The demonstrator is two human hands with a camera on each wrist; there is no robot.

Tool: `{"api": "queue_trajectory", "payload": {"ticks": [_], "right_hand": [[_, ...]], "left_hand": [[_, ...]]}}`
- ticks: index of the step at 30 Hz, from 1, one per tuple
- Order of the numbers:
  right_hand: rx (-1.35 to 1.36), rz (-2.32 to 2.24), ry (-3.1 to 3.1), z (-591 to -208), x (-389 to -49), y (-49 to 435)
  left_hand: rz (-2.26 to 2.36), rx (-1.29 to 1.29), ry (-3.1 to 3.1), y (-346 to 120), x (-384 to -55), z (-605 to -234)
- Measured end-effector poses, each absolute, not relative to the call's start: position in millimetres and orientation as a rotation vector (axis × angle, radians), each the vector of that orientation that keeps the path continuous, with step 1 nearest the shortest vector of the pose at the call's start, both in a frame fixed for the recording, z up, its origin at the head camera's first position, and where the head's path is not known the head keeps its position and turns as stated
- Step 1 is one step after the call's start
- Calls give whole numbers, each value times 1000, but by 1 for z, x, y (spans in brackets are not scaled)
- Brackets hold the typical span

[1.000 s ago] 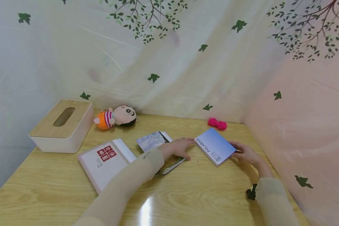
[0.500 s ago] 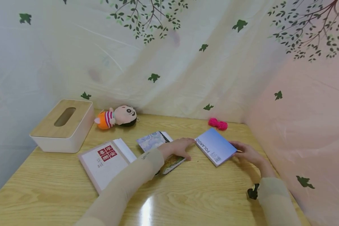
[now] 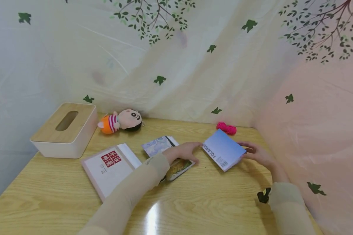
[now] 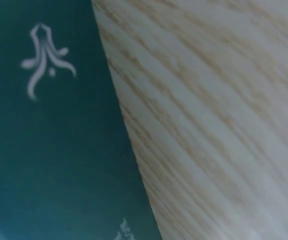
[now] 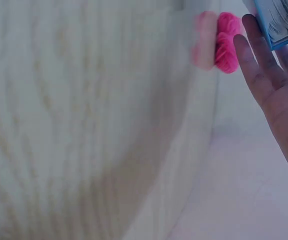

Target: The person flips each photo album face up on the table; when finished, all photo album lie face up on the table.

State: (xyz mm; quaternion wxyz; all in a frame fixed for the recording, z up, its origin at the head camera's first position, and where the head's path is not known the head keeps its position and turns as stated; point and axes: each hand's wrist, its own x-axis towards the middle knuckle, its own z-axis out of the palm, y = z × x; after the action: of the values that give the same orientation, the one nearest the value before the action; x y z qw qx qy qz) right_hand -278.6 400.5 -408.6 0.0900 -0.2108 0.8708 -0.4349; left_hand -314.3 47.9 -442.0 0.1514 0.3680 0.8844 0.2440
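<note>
A blue book [image 3: 223, 148] marked POLAROID is tilted over the table, its pages showing between blue cover edges in the right wrist view. My right hand [image 3: 259, 156] holds it at its right corner; in the right wrist view the fingers [image 5: 258, 75] lie under the book [image 5: 281, 22]. My left hand [image 3: 180, 152] reaches across, index fingertip right at the book's left corner, thumb apart from it. Beneath that hand lies a picture-covered book [image 3: 157, 146], partly hidden by the forearm. A dark teal cover [image 4: 54, 135] with white markings fills the left of the left wrist view.
A white book with red characters [image 3: 111, 168] lies left of the left forearm. Behind are a tissue box with wooden lid [image 3: 66, 125], a plush doll [image 3: 120, 121] and pink yarn [image 3: 226, 128]. A fabric backdrop [image 3: 182, 81] borders the wooden table [image 3: 211, 202].
The blue book's right side and far corner have risen, with my right hand moving slightly up. My left hand stays nearly in place. More of the picture-covered book shows beneath it.
</note>
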Motion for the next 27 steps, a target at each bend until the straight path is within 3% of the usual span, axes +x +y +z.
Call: {"api": "queue_trajectory", "payload": {"ticks": [18,27], "right_hand": [[-777,-1328,2467,-386,-279,379],[-698,-1264,2492,-376,-273,364]], "left_hand": [[937,892,2446,46,-316,-442],[1063,897,2384,45,-318,-437]]}}
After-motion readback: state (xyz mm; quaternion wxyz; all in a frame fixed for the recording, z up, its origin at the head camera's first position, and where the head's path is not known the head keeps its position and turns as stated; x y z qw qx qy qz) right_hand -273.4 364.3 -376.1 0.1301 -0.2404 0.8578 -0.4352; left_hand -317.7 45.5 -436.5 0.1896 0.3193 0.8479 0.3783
